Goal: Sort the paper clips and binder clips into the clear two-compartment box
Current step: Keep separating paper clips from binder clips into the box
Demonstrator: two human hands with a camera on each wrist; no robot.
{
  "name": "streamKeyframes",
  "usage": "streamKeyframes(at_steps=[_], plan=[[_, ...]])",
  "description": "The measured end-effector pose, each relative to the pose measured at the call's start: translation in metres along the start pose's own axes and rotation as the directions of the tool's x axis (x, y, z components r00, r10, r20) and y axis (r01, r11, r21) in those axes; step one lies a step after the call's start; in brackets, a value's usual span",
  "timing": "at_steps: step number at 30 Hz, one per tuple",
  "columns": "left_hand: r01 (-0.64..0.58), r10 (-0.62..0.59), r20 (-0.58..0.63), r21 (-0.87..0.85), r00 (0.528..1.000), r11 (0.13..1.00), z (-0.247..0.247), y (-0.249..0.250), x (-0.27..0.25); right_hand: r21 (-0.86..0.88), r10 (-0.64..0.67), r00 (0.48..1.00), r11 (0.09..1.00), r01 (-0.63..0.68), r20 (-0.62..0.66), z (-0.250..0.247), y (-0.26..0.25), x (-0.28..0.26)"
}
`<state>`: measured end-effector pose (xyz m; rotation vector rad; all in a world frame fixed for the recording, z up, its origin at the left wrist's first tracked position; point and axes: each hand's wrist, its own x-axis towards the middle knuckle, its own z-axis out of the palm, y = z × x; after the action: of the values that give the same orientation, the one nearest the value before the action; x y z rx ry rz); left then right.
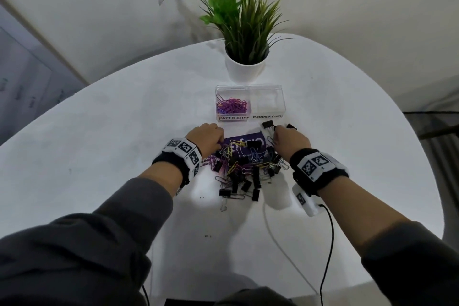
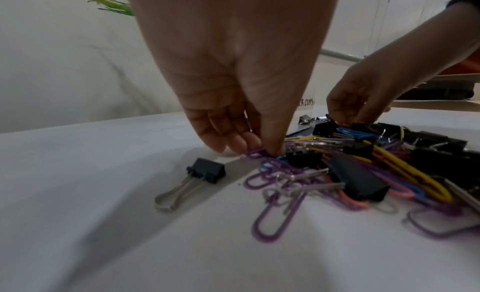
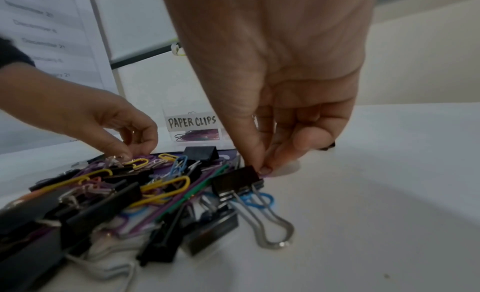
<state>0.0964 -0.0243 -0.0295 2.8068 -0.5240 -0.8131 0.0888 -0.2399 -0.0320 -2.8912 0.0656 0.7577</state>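
The clear two-compartment box (image 1: 249, 89) stands beyond the pile; its left half holds purple paper clips (image 1: 232, 106), its right half looks empty. A mixed pile (image 1: 246, 164) of coloured paper clips and black binder clips lies on a purple card. My left hand (image 2: 259, 150) reaches into the pile's left edge, thumb and fingers pinching a purple paper clip (image 2: 255, 153). My right hand (image 3: 267, 169) is at the pile's far right, thumb and forefinger pinching a thin purple clip (image 3: 268, 175) beside a black binder clip (image 3: 237, 182).
A potted plant (image 1: 244, 67) stands just behind the box on the round white table (image 1: 99, 144). A lone binder clip (image 2: 205, 171) lies left of the pile. Cables (image 1: 327, 243) trail across the table near my right forearm.
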Motion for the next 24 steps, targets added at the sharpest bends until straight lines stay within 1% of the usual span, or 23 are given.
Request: streamKeyframes(at_steps=[2, 5, 7, 10, 12, 14, 17, 19, 22, 24], plan=[[0.031, -0.030, 0.015, -0.055, 0.999, 0.998, 0.000, 0.000, -0.002, 0.008, 0.009, 1.000, 1.000, -0.009, 0.010, 0.000, -0.001, -0.001], [0.034, -0.031, 0.037, -0.067, 0.999, 0.997, -0.001, -0.001, -0.006, 0.006, -0.005, 0.999, 1.000, 0.005, 0.050, -0.005, -0.003, -0.004], [0.024, -0.023, 0.017, -0.062, 1.000, 0.998, -0.002, -0.002, -0.010, 0.022, -0.049, 0.999, 0.999, 0.049, 0.018, -0.008, -0.005, -0.007], [0.043, -0.053, -0.076, -0.132, 0.996, 0.990, -0.007, -0.007, -0.014, 0.130, -0.145, 0.987, 0.980, 0.154, -0.074, -0.013, -0.012, -0.009], [0.077, -0.099, -0.114, -0.186, 0.988, 0.979, -0.009, -0.010, -0.016, 0.217, -0.211, 0.975, 0.951, 0.220, -0.066, -0.016, -0.021, -0.008], [0.107, -0.131, -0.105, -0.206, 0.986, 0.973, -0.009, -0.012, -0.017, 0.263, -0.256, 0.965, 0.929, 0.260, -0.052, -0.016, -0.030, -0.005], [0.125, -0.128, 0.000, -0.198, 0.992, 0.972, -0.007, -0.010, -0.021, 0.214, -0.285, 0.958, 0.936, 0.278, 0.002, -0.010, -0.042, -0.002], [0.100, -0.095, 0.039, -0.157, 0.995, 0.983, -0.003, -0.009, -0.025, 0.178, -0.286, 0.957, 0.945, 0.275, 0.044, -0.003, -0.049, -0.001], [0.072, -0.075, -0.024, -0.114, 0.997, 0.991, 0.004, -0.010, -0.027, 0.137, -0.279, 0.959, 0.953, 0.270, 0.046, 0.003, -0.057, 0.002], [0.086, -0.095, -0.075, -0.113, 0.993, 0.990, 0.007, -0.010, -0.025, 0.098, -0.268, 0.963, 0.960, 0.264, 0.032, 0.006, -0.062, 0.005]])
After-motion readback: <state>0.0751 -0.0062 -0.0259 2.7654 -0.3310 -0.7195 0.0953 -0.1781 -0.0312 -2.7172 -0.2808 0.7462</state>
